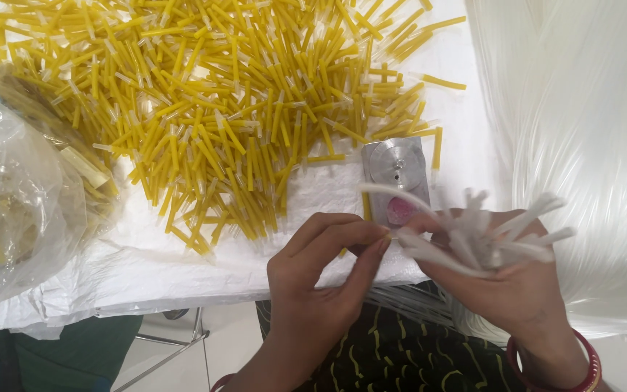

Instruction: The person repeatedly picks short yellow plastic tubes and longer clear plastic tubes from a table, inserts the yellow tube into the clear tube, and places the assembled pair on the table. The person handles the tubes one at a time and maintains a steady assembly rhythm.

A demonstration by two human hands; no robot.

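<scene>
**Clear tubes, bundle in right hand, one end pinched by left**

Clear tubes (488,243): a loose bundle of thin, pale translucent lengths, blurred, fanning up and right out of the right palm, just in front of the table edge.

Listed left to right:

- Plastic bag (16,181), crumpled and clear, holding yellow pieces, at the table's left edge.
- Yellow caps (212,101), a broad heap of short sticks spread over the white table (146,261).
- Left hand (321,272), fingers curled narrow, thumb and forefinger tips pinched together at the near end of one tube, touching the bundle's left side.
- Metal fixture (397,170), small grey block with a round disc and a pink patch, just beyond both hands.
- Right hand (506,279), palm up, fingers closed loosely around the bundle; red bangle (582,374) at the wrist.
- Long white tubing (582,109), a dense hanging sheaf, far right.
</scene>
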